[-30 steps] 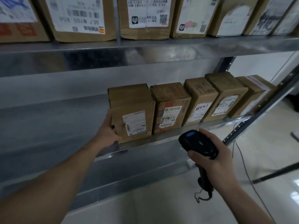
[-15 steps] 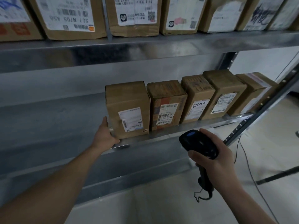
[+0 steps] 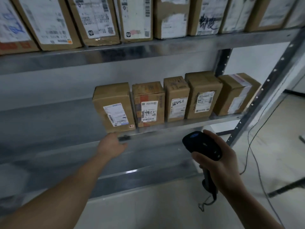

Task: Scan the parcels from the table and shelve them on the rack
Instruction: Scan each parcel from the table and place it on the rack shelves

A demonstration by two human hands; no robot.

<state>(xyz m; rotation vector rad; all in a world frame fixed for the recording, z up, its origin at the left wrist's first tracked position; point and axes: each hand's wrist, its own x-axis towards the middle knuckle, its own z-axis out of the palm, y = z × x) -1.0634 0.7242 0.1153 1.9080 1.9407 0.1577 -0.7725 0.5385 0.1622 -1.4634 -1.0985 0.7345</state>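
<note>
- The rack is grey metal with punched uprights. The leftmost parcel stands upright on its middle shelf, near the front edge, and is the mark for all else here
- Above that parcel a row of bigger boxes lines the upper shelf. To its right four more parcels stand in line, the nearest touching it or nearly so
- The parcel is a plain brown carton, taller than wide and creased at the corners, with a white label facing out and a small sticker at its lower right corner
- Below and right of the parcel, the right grip is clenched round the black scanner
- Just below the parcel's base the left grip is released, fingers loose and holding nothing. Whether it touches the shelf lip I cannot tell
- The step looks like letting go after shelving. Draw the hand straight back so the carton is not dragged, check that it sits square with the label readable, then fetch the next from the table, which is out of view
</note>
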